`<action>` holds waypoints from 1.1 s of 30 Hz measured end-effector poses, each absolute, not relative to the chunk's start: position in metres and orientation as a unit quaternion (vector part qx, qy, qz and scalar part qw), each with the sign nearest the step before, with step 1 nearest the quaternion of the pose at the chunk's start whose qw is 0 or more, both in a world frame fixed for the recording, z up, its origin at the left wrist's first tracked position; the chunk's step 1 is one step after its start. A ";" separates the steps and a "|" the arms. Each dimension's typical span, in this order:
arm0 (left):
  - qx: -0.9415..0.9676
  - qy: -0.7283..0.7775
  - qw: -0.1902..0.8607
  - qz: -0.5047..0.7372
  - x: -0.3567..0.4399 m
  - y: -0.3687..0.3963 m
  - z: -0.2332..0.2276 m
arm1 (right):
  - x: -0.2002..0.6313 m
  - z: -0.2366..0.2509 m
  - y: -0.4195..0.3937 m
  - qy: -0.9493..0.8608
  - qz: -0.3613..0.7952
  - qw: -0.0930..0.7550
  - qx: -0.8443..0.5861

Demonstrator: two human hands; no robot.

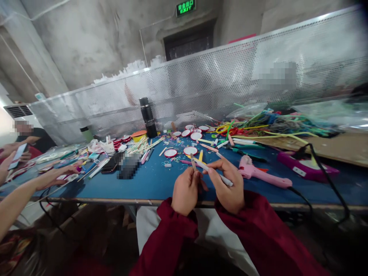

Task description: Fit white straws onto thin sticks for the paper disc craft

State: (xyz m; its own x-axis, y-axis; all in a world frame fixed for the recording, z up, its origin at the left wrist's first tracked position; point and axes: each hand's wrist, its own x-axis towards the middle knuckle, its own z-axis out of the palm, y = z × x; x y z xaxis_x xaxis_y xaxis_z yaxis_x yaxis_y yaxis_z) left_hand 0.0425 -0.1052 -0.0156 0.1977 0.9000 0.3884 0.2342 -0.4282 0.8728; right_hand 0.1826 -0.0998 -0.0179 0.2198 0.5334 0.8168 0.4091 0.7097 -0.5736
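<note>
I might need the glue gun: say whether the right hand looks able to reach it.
Likely yes: the pink glue gun lies beside the right hand, with nothing visible blocking the way, but that hand holds a white pen it would probably need to put down first.

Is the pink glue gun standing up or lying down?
Lying down: the pink glue gun stretches along the blue tabletop.

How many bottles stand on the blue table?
2: a tall black bottle in front of the mesh screen, and a dark-topped green bottle farther left. More could be hidden.
</note>
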 end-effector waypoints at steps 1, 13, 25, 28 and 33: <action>0.693 0.407 0.347 0.484 0.042 -0.106 -0.015 | 0.182 -0.018 -0.100 -0.622 0.044 0.684 -0.379; 0.697 0.413 0.335 0.481 0.041 -0.103 -0.019 | 0.181 -0.012 -0.103 -0.627 0.027 0.683 -0.373; 0.701 0.414 0.330 0.479 0.041 -0.103 -0.019 | 0.181 -0.012 -0.102 -0.630 0.018 0.684 -0.367; 0.700 0.414 0.331 0.479 0.041 -0.102 -0.020 | 0.181 -0.012 -0.102 -0.630 0.019 0.683 -0.368; 0.702 0.412 0.330 0.478 0.041 -0.101 -0.020 | 0.181 -0.012 -0.103 -0.629 0.016 0.684 -0.368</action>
